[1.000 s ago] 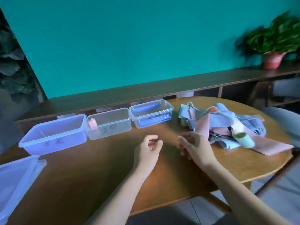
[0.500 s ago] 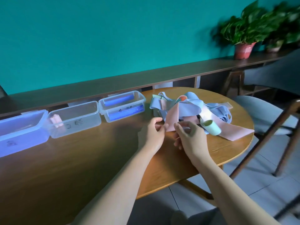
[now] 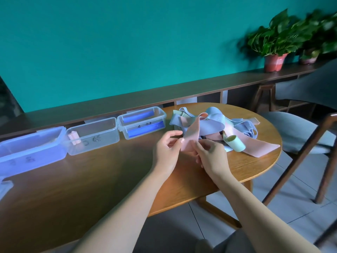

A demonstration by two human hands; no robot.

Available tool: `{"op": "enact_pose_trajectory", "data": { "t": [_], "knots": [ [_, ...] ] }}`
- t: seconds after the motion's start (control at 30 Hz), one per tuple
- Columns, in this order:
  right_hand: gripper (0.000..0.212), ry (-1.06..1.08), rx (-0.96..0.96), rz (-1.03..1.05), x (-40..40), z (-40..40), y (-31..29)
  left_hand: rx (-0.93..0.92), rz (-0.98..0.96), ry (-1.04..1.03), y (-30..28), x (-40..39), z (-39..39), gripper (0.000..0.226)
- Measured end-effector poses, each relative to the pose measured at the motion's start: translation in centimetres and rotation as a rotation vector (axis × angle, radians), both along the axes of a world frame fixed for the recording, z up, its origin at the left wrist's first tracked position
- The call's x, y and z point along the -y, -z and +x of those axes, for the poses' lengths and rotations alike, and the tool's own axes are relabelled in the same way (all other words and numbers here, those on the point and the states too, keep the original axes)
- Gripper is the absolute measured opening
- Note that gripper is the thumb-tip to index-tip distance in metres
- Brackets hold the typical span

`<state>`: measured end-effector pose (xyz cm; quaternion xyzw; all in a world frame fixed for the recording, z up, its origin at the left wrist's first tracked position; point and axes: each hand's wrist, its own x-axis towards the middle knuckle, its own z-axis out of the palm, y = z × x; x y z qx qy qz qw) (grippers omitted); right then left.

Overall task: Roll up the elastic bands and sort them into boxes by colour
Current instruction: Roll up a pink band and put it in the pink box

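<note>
1. A person is sitting at a rounded wooden table (image 3: 237,170) with a smooth, warm-brown grain; everything below is being placed relative to this table.
2. A loose heap of flat, soft elastic bands (image 3: 217,123) in pale blue, pink and mint green is lying tangled toward the table's far right edge.
3. A pink band (image 3: 191,136), a wide matte strip, is rising from the heap's near side toward the table's middle.
4. The left hand (image 3: 166,152) is pinching the pink band's lower end between thumb and curled fingers, just above the tabletop.
5. The right hand (image 3: 211,157) is pinching the same end from the other side, fingers curled, the two hands almost touching.
6. Three clear plastic boxes are standing in a row along the table's far edge: a right box (image 3: 142,123) holding blue rolls, a middle box (image 3: 94,136) holding a small pink roll (image 3: 74,137), and a bluish left box (image 3: 31,152).
</note>
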<state>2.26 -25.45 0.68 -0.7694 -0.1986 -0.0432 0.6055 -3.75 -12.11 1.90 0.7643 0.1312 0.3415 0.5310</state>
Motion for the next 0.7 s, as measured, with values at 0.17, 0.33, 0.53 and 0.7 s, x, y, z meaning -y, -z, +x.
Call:
{"op": "enact_pose_trajectory", "data": {
  "t": [0.17,0.33,0.53,0.7],
  "knots": [
    [0.023,-0.063,-0.038,0.056,-0.2,0.0,-2.4,0.038,-0.056,0.003,-3.2,-0.2,-0.7,0.021],
    [0.017,-0.127,-0.028,0.049,-0.8,0.0,-8.6,-0.002,-0.015,0.070,-8.6,-0.7,-1.6,0.021],
    [0.012,-0.268,0.009,0.088,-1.5,-0.4,-14.8,0.077,0.019,0.067,-14.6,-2.2,-2.8,0.024],
    [0.020,-0.333,-0.028,0.179,-2.0,-2.4,-18.2,0.143,0.068,-0.042,-18.3,-2.4,-5.6,0.019]
  ]
}}
